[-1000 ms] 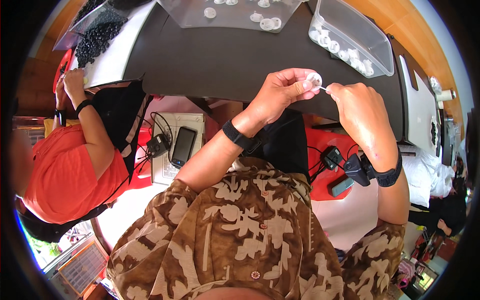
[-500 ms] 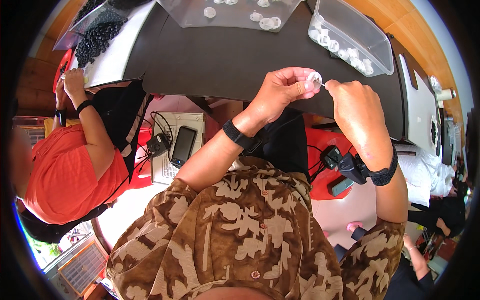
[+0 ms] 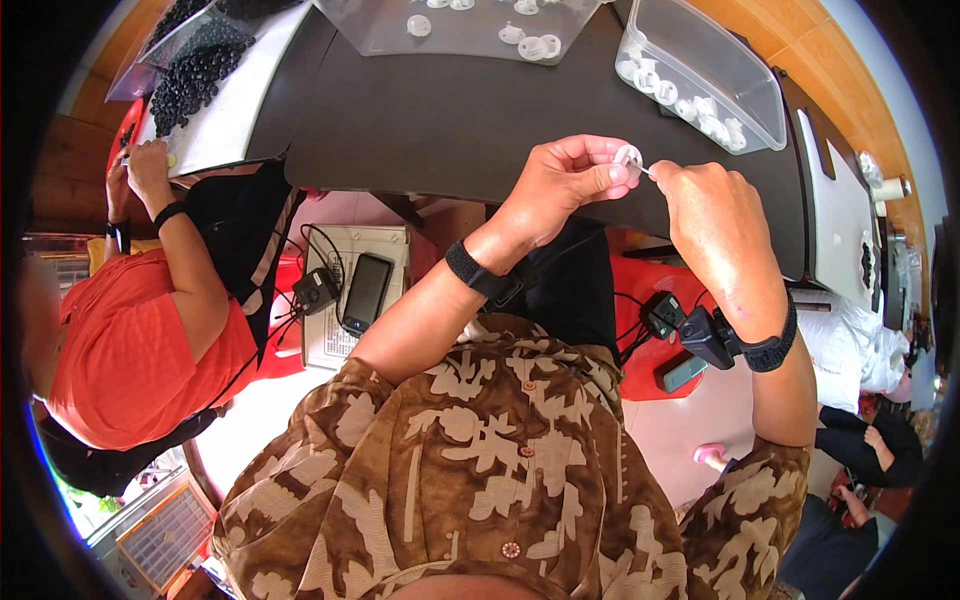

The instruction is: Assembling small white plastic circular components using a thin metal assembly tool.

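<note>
My left hand (image 3: 562, 190) is closed, pinching a small round white plastic part (image 3: 629, 156) between thumb and fingers above the table's near edge. Just to its right, my right hand (image 3: 712, 212) is curled shut around a thin metal rod (image 3: 643, 169). The rod's tip meets the white part; whether it goes inside is too small to tell. My fingers hide the rod's other end. Beyond my hands stand a clear plastic bin (image 3: 400, 40) and a clear rectangular box (image 3: 745, 75), both with several similar white parts inside.
The dark table (image 3: 430, 120) stretches ahead of me. On the left, a person in a red shirt (image 3: 150, 345) works beside a heap of small black parts (image 3: 195, 85). Below the table's edge, a black handheld device (image 3: 368, 290) lies on a box, and cables and a small device (image 3: 683, 373) rest on a red stool.
My hands stay nearly in place, the right one shifting very slightly at the white part. At the lower right, people in the background have changed position.
</note>
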Demonstrator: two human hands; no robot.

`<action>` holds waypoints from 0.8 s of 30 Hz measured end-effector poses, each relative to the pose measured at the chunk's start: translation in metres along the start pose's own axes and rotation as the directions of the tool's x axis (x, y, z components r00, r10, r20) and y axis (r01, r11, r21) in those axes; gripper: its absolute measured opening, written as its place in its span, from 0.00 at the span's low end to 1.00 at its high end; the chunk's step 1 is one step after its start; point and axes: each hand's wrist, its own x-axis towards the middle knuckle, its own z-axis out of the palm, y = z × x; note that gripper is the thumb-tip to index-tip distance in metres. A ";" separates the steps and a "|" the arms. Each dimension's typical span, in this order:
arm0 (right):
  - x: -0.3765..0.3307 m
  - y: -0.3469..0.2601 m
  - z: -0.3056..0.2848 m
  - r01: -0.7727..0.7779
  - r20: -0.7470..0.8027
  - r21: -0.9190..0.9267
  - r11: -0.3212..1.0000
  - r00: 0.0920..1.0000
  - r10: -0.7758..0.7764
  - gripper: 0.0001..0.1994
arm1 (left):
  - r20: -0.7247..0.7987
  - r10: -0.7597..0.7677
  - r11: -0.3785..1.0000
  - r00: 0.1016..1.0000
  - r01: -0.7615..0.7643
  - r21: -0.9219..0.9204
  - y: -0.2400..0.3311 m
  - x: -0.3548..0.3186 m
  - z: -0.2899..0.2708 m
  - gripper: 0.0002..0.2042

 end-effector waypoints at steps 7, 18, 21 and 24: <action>0.001 -0.003 0.002 -0.030 -0.009 0.040 0.999 0.999 0.031 0.09 | -0.008 0.012 1.000 1.000 -0.012 0.008 0.000 0.000 0.000 0.14; 0.004 -0.003 0.003 -0.007 -0.061 0.023 1.000 0.998 0.008 0.06 | -0.019 0.052 0.995 0.998 -0.050 0.081 -0.001 0.001 0.003 0.13; 0.004 -0.004 0.002 -0.016 -0.048 0.020 1.000 0.999 0.017 0.06 | -0.006 0.057 0.994 0.998 -0.057 0.096 -0.002 0.002 0.001 0.13; 0.001 0.005 0.003 -0.005 0.000 0.017 1.000 1.000 0.005 0.06 | 0.018 0.059 0.996 0.998 -0.060 0.063 -0.004 0.003 -0.002 0.14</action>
